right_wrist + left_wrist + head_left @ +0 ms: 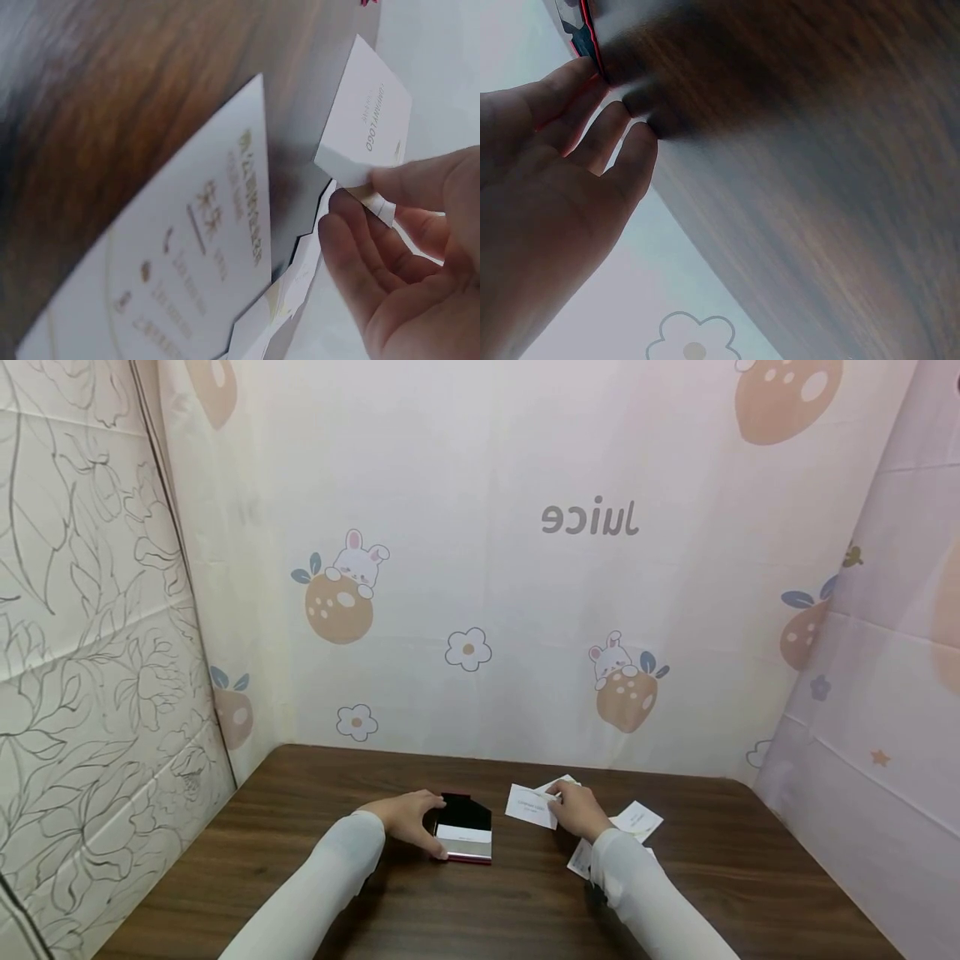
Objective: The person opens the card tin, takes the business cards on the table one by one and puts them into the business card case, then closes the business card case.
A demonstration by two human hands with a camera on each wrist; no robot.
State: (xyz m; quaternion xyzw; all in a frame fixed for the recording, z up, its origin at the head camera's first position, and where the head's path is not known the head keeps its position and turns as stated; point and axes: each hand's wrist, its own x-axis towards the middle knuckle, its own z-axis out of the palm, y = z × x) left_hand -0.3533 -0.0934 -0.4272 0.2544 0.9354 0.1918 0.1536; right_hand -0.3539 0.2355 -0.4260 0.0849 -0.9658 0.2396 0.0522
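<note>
A business card case [468, 815] with a dark inside and a red edge lies open on the table, a white card [465, 835] in its near part. My left hand [408, 817] grips the case from its left side, thumb at the near edge and fingers at the far edge. In the left wrist view only the case's red rim [592, 37] shows, by the fingertips. Between thumb and fingers my right hand [579, 810] pinches a white business card [531, 806] printed with a company logo. That card [367, 112] is tilted up in the right wrist view.
Several more white business cards [639, 820] lie spread beneath and beside the right forearm. Another card [187, 247] with printed contact lines fills the front of the right wrist view. The brown wooden table [330, 785] meets a patterned cloth wall [465, 568] at its back.
</note>
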